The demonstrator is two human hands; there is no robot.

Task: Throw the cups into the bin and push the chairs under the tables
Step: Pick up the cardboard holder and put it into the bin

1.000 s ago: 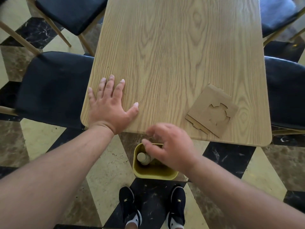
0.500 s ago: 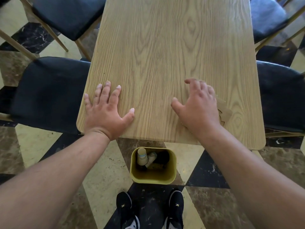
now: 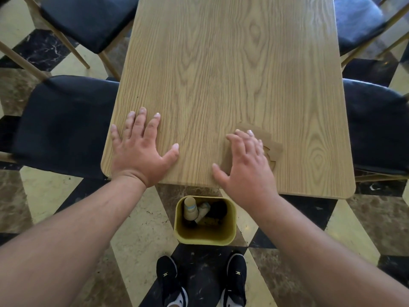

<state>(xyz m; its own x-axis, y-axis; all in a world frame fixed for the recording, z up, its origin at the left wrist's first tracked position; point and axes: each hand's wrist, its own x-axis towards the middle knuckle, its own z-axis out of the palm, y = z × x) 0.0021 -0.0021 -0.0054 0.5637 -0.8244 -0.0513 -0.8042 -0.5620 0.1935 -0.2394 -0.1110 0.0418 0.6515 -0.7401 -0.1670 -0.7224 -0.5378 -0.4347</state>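
A yellow bin (image 3: pixel 204 237) stands on the floor just below the near edge of the wooden table (image 3: pixel 225 69). Inside it lie paper cups (image 3: pixel 190 208), one upright with a blue band. My left hand (image 3: pixel 141 147) rests flat on the table's near left corner, fingers spread. My right hand (image 3: pixel 245 162) lies with spread fingers on a flat cardboard cup holder (image 3: pixel 273 147), which it mostly covers. Dark padded chairs stand at the near left (image 3: pixel 64 125), far left (image 3: pixel 88 18), near right (image 3: pixel 376 125) and far right (image 3: pixel 356 21), their seats beside the table.
The floor is a checker of black, yellow and brown marble tiles. My two black shoes (image 3: pixel 201 282) stand right behind the bin. Thin wooden chair legs (image 3: pixel 73 49) slant across the floor at the far left.
My right hand has gone from above the bin up onto the table and now lies on the cardboard holder, pulled slightly nearer. The left hand has stayed flat.
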